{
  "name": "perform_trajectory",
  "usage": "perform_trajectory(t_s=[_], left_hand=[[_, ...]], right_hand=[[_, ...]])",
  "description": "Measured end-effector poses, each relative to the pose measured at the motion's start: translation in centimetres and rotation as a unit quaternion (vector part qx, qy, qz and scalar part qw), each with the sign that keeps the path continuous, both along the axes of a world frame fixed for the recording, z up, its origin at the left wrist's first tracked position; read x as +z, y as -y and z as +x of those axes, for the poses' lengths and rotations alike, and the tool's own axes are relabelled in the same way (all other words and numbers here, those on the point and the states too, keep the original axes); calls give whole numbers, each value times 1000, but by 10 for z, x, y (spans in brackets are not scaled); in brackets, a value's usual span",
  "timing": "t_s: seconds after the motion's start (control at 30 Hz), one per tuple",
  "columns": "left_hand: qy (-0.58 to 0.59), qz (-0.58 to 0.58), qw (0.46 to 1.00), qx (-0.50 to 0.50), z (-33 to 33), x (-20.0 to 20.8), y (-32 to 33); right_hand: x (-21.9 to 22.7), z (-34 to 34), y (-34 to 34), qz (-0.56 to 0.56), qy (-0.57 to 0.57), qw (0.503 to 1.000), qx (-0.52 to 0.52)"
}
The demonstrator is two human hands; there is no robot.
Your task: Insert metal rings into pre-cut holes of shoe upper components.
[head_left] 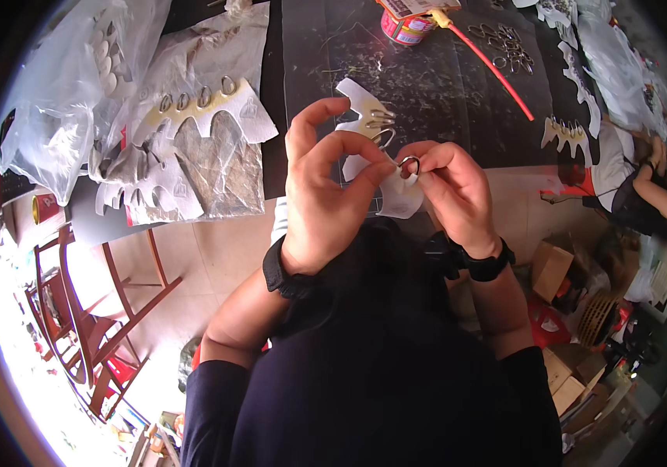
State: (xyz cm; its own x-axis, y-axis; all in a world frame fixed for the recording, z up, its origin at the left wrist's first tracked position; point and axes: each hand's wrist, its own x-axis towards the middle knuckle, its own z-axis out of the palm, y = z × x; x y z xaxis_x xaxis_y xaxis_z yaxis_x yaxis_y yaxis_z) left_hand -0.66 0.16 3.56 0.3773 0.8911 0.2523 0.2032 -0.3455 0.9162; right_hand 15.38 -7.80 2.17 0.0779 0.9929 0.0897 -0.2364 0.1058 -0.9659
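Observation:
Close in front of my body, both hands work on a white cut-out piece (401,199) with long tabs, smeared yellow in part and carrying several metal rings. My left hand (324,191) pinches one of its tabs between thumb and index finger, the other fingers raised. Thumb and index finger of my right hand (458,185) close on a metal ring (409,163) beside the left fingertips, with white material passing at the ring. Whether the tab goes fully through it, I cannot tell. Fingers hide the piece's middle.
A similar ringed piece (232,109) lies on plastic sheeting at left, near clear bags (61,109). Loose rings (504,47) are heaped at the far right. A red stick (497,70) slants from a pink can (407,29). Another person's arm (656,191) shows at right.

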Motion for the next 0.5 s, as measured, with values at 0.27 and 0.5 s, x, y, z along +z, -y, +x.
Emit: perform_trajectory(t_s=[0.27, 0.5], left_hand=[[10, -9, 1000, -19, -1, -6, -1], [-29, 20, 999, -9, -1, 0, 1]], right_hand=[[1, 5, -2, 1, 7, 1000, 30], [0, 4, -1, -10, -5, 999, 33]])
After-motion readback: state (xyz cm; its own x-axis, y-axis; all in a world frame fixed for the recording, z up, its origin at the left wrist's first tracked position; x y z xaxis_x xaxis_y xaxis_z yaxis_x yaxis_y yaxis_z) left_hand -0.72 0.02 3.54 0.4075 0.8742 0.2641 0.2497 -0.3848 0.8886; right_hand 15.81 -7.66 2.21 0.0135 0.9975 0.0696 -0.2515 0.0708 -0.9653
